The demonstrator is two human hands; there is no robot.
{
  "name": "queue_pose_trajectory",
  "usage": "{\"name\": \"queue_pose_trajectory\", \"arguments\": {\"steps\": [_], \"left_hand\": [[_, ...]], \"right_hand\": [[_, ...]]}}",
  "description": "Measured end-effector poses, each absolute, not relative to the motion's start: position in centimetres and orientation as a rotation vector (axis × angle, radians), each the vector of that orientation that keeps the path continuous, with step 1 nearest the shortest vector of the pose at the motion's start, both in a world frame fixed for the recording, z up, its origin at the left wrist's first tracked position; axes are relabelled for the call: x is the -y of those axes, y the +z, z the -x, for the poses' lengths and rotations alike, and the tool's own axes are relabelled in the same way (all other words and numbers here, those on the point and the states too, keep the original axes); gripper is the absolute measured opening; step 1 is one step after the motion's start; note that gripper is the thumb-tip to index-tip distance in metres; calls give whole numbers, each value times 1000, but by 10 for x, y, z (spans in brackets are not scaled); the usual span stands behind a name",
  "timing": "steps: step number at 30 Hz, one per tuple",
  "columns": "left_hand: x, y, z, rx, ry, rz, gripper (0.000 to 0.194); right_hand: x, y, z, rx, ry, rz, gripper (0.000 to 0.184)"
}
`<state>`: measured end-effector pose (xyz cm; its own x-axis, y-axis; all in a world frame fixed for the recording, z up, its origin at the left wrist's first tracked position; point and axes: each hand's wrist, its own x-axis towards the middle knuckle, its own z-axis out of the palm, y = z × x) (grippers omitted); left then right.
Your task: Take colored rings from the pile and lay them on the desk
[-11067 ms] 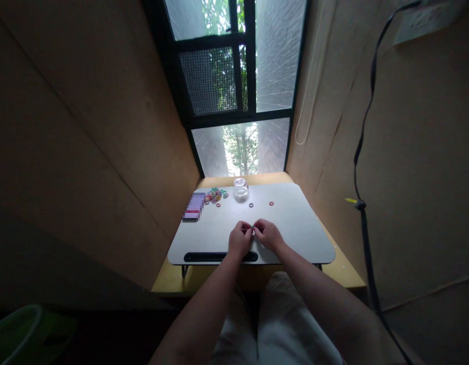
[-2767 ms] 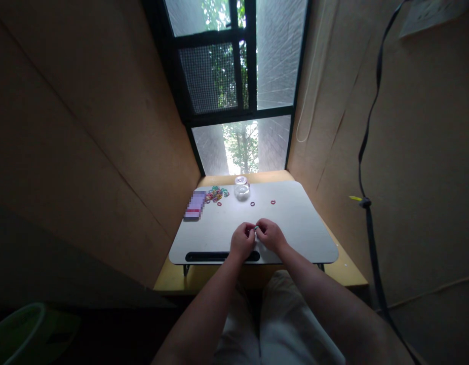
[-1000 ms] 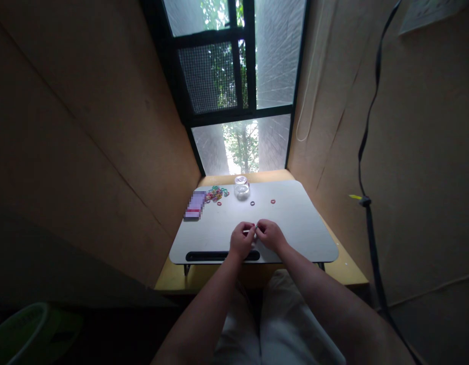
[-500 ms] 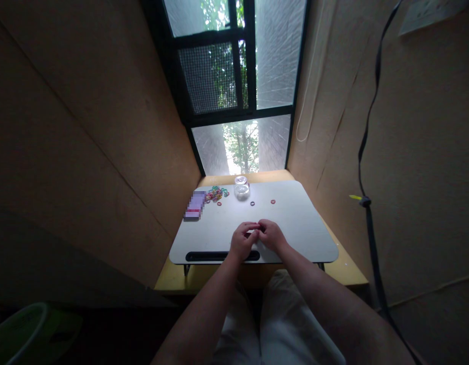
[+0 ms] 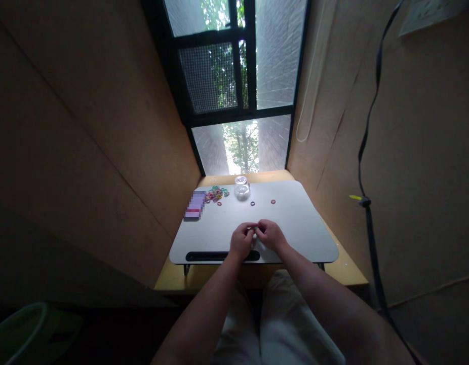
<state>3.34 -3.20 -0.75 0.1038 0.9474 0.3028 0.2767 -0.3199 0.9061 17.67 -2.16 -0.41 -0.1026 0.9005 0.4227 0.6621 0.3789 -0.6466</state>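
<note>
My left hand and my right hand meet above the near middle of a white lap table. The fingertips of both are pinched together on a small greenish thing, mostly hidden by the fingers; it may be a hair tie. Beyond them, three small rings that look like hair ties lie apart in a loose row: a reddish one, a dark purple one and a red one. A pile of multicoloured hair ties lies at the back left.
A clear jar stands at the back middle. A blurred-out purple rectangular object lies at the left edge. Along the front runs a black slot. The lap table stands on a yellow wooden surface below a window.
My fingers have shifted slightly and pressed closer together, with the left thumb drawn in. A greenish bit now shows between the fingertips. The rings and jar have stayed put.
</note>
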Motion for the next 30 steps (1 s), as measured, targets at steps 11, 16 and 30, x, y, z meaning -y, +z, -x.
{"name": "queue_pose_trajectory", "arguments": {"steps": [11, 16, 30], "left_hand": [[34, -3, -36, -1354, 1256, -1727, 22], [34, -3, -36, -1343, 1264, -1721, 22], [34, -2, -34, -1296, 1244, -1736, 24]], "right_hand": [[23, -2, -176, 1843, 384, 1355, 21], [23, -2, -176, 1840, 389, 1353, 20], [24, -2, -175, 1838, 381, 1344, 22]]}}
